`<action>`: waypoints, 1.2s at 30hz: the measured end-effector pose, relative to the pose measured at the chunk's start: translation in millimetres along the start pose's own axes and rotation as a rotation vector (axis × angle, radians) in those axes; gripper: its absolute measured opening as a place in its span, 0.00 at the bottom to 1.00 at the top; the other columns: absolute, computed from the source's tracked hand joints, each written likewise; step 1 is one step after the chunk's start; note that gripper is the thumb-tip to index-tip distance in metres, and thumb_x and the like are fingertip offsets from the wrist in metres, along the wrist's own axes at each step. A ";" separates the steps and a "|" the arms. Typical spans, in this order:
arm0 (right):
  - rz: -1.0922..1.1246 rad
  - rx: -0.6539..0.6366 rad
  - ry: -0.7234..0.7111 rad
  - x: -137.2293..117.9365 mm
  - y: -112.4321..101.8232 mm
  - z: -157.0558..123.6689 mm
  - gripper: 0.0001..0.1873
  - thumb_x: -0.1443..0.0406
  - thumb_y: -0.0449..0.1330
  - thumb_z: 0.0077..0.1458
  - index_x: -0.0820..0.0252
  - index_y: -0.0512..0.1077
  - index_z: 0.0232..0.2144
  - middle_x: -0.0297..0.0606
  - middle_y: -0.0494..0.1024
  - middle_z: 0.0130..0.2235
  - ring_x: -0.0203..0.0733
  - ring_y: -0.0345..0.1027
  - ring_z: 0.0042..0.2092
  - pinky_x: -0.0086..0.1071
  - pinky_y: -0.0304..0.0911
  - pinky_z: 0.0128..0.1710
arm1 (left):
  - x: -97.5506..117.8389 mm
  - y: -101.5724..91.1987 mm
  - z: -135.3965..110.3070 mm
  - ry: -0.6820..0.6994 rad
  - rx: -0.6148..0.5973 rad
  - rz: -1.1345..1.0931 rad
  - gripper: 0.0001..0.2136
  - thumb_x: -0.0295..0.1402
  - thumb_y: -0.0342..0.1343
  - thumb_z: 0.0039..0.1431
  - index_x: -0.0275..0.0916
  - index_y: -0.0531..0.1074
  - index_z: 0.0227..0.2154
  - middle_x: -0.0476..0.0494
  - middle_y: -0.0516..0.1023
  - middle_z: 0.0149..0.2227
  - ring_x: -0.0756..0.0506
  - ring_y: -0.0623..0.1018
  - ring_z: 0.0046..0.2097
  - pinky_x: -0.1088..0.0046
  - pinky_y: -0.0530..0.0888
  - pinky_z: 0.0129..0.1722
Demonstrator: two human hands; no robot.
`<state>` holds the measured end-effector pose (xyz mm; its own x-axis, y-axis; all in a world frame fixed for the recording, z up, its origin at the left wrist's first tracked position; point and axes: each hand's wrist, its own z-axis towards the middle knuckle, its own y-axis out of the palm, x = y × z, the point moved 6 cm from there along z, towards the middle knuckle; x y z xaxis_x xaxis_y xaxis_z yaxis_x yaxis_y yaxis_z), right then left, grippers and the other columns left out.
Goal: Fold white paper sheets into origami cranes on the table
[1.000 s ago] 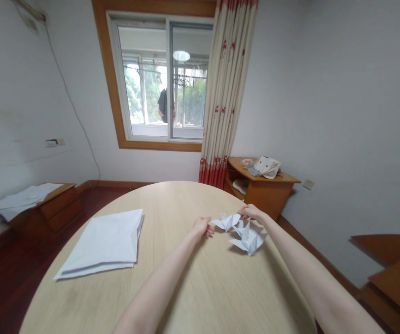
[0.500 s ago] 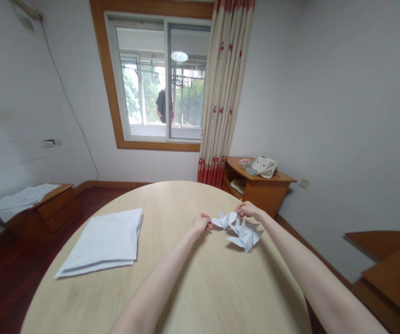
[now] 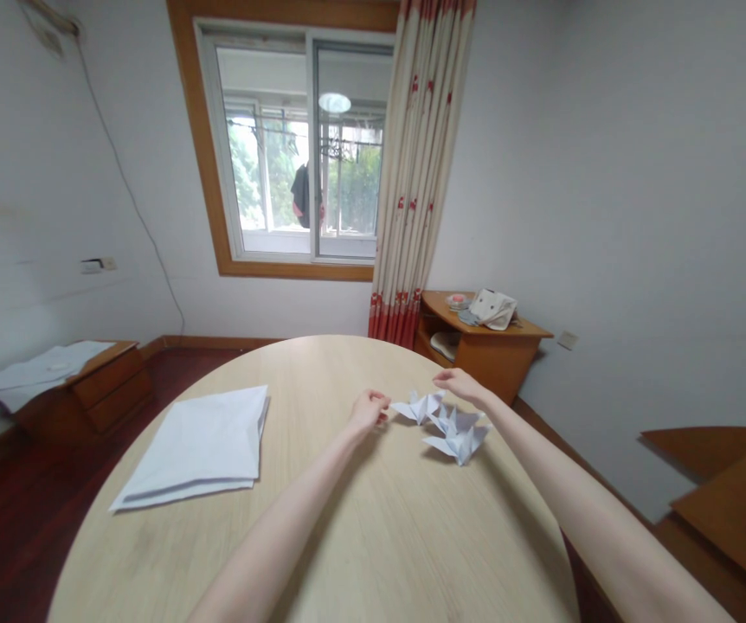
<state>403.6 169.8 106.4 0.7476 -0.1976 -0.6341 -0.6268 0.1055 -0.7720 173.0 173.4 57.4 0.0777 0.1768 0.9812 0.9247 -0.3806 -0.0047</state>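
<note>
On the right part of the table lie several folded white paper cranes in a tight cluster. The farthest paper crane (image 3: 419,407) has its wings spread, and a nearer paper crane (image 3: 459,443) overlaps another behind it. My left hand (image 3: 369,408) is just left of the farthest crane's left wing tip, its fingers slightly curled and apart, holding nothing. Above that crane's right wing hovers my right hand (image 3: 459,383), its fingers loosely extended and no paper between them.
A stack of white paper sheets (image 3: 197,446) lies on the left of the round wooden table (image 3: 321,372). Beyond the table stand a corner cabinet (image 3: 503,346) with a cloth bag on top and a long curtain (image 3: 415,190). A low drawer unit (image 3: 113,381) with papers stands at left.
Both hands have let go of the farthest crane's wings. The left hand has drawn slightly left, and the right has lifted up and a little left. The cranes stay clustered.
</note>
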 end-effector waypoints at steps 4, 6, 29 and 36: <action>-0.020 0.111 -0.113 -21.1 -6.0 -12.9 0.14 0.61 0.57 0.61 0.61 0.69 0.47 0.41 0.72 0.49 0.43 0.69 0.46 0.43 0.67 0.46 | 10.3 -12.1 -16.5 0.079 0.007 -0.043 0.12 0.36 0.53 0.64 0.35 0.68 0.46 0.42 0.73 0.43 0.46 0.76 0.39 0.65 0.75 0.38; -0.015 0.187 -0.181 -33.8 -7.6 -25.6 0.09 0.66 0.57 0.58 0.62 0.75 0.39 0.43 0.77 0.44 0.45 0.70 0.47 0.40 0.62 0.51 | 17.4 -18.4 -27.8 0.129 0.017 -0.072 0.08 0.33 0.52 0.63 0.34 0.68 0.41 0.44 0.74 0.37 0.51 0.75 0.31 0.74 0.72 0.33; 0.401 0.092 -0.699 -166.2 120.7 -187.5 0.11 0.59 0.53 0.59 0.53 0.74 0.40 0.40 0.76 0.46 0.46 0.68 0.49 0.39 0.63 0.49 | 46.0 -132.5 -190.6 0.681 0.440 0.250 0.12 0.38 0.51 0.60 0.39 0.69 0.43 0.43 0.77 0.37 0.45 0.75 0.39 0.69 0.71 0.39; 0.606 0.011 -0.659 -197.7 192.7 -159.0 0.10 0.65 0.53 0.54 0.55 0.73 0.36 0.39 0.76 0.39 0.41 0.70 0.38 0.33 0.65 0.36 | 17.6 -192.9 -200.1 0.756 0.667 0.612 0.11 0.35 0.48 0.59 0.40 0.69 0.42 0.41 0.76 0.40 0.44 0.75 0.38 0.67 0.71 0.38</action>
<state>100.1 74.2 90.2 0.2656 0.4950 -0.8273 -0.9554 0.0200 -0.2947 -78.6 68.3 114.3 0.5428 -0.5390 0.6441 0.8394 0.3741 -0.3943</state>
